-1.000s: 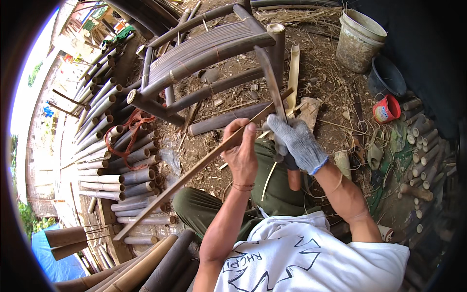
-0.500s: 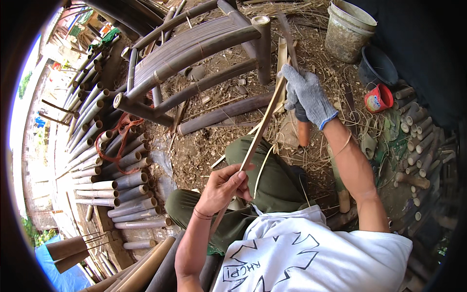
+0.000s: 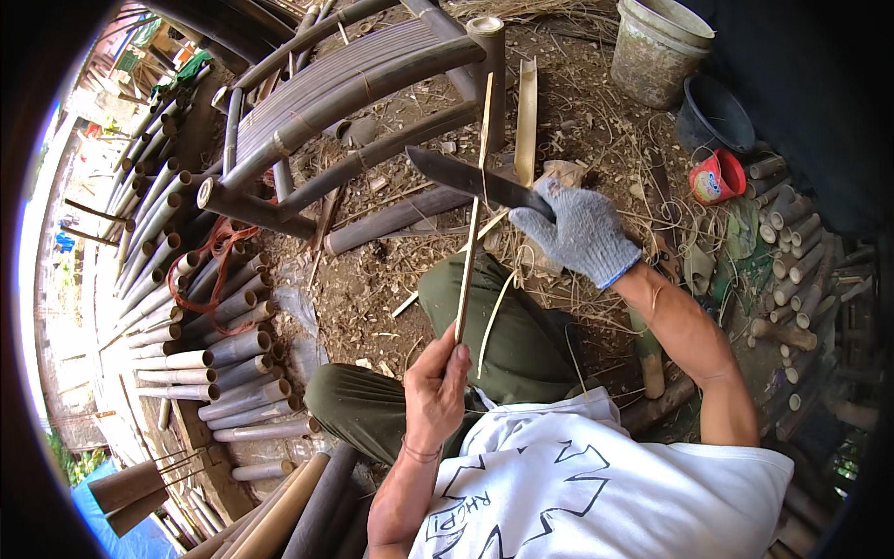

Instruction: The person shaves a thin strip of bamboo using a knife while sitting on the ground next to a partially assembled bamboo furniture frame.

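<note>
A long, thin bamboo strip (image 3: 469,247) stands up from my bare left hand (image 3: 436,382), whose thumb and fingers are closed around its lower part. In a grey knitted glove, my right hand (image 3: 582,228) grips the handle of a machete (image 3: 466,177). The dark blade points to the left and crosses the strip partway up, and they appear to touch. The machete's handle is mostly hidden in the glove. Below the blade, a pale thin sliver (image 3: 498,312) curls down beside the strip over my green trouser leg.
A dark bamboo bench (image 3: 349,112) stands ahead, with a loose pole (image 3: 400,224) before it. Cut bamboo tubes (image 3: 242,349) are stacked at left, more (image 3: 792,252) at right. A dirty white bucket (image 3: 656,56), black basin (image 3: 712,116) and red pail (image 3: 717,177) stand at far right. Shavings litter the ground.
The machete has swung from pointing away to lying leftward across the strip. My left hand has turned, and the strip now stands more upright. My right hand has moved slightly nearer.
</note>
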Motion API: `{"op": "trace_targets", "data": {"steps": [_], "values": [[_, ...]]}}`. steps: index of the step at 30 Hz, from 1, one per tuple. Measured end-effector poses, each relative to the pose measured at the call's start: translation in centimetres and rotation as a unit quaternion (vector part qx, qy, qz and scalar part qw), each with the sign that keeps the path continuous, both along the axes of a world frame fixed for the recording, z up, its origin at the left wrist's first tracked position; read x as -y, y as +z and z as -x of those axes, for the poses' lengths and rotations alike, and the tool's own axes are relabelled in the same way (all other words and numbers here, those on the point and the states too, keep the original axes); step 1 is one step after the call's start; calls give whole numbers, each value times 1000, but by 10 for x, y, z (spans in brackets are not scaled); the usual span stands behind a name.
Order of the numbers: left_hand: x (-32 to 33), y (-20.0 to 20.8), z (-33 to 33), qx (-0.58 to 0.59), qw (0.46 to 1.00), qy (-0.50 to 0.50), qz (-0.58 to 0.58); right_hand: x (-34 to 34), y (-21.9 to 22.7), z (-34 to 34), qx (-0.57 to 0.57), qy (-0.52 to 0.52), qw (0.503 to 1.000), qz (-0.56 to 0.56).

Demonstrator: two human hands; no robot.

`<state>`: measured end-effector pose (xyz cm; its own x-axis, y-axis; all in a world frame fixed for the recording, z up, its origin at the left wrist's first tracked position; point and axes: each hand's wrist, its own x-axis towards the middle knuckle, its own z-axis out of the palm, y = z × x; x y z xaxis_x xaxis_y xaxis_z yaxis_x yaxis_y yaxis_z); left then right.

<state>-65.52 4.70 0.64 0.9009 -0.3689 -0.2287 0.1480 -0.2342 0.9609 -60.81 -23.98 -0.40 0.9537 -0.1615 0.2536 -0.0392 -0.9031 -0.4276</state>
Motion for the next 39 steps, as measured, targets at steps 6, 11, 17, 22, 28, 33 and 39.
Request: {"op": "trace_targets", "data": {"steps": [6,11,17,22,28,33,39], "values": [[-34,1,28,-7,999,-34,-18,54,4,-19,26,-55,993,-106],[-23,-4,10,80,996,-32,-19,-5,8,20,45,124,991,8],[-28,-1,23,127,987,-52,-84,-4,7,22,-23,46,997,-56],[-27,6,27,171,977,-69,-106,23,-3,-1,1,-6,999,-39],[-32,6,33,127,982,-66,-122,26,-6,6,44,58,997,30],[-52,8,47,36,998,-54,4,105,9,-27,33,-148,970,-188],[14,24,-27,-129,975,-12,183,-20,27,25,53,64,993,-80]]}}
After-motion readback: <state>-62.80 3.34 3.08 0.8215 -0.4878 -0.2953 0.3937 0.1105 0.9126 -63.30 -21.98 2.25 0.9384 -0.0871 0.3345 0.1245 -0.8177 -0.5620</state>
